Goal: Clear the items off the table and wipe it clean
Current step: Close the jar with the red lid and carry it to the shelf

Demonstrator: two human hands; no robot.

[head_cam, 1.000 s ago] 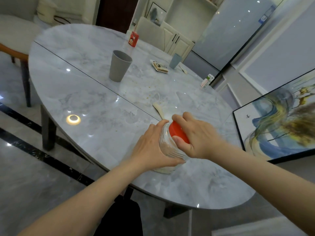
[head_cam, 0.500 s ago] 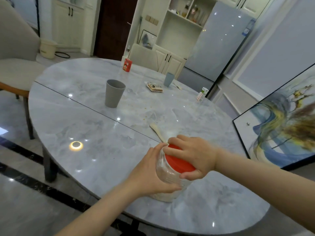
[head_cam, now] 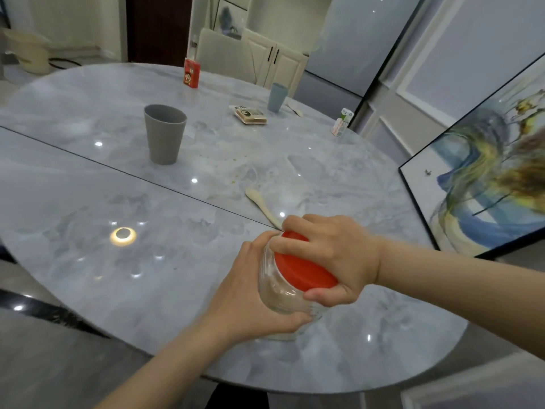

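A clear glass jar (head_cam: 280, 290) with a red lid (head_cam: 300, 270) stands near the front of the grey marble table (head_cam: 88, 187). My left hand (head_cam: 250, 293) grips the jar's side. My right hand (head_cam: 333, 252) curls over the red lid and holds it. Just behind the jar a pale spoon (head_cam: 262, 205) lies on the table, its near end hidden by my right hand. Crumbs and smears mark the tabletop around the spoon.
A grey cup (head_cam: 164, 134) stands mid-table. Farther back are a red carton (head_cam: 191, 72), a flat snack packet (head_cam: 250, 115), a blue cup (head_cam: 277, 97) and a small white carton (head_cam: 342, 122) at the right edge. A framed painting (head_cam: 483, 178) leans at right.
The view has shifted closer to the table. Both hands have stayed on the jar, the right hand shifting its hold round the red lid.
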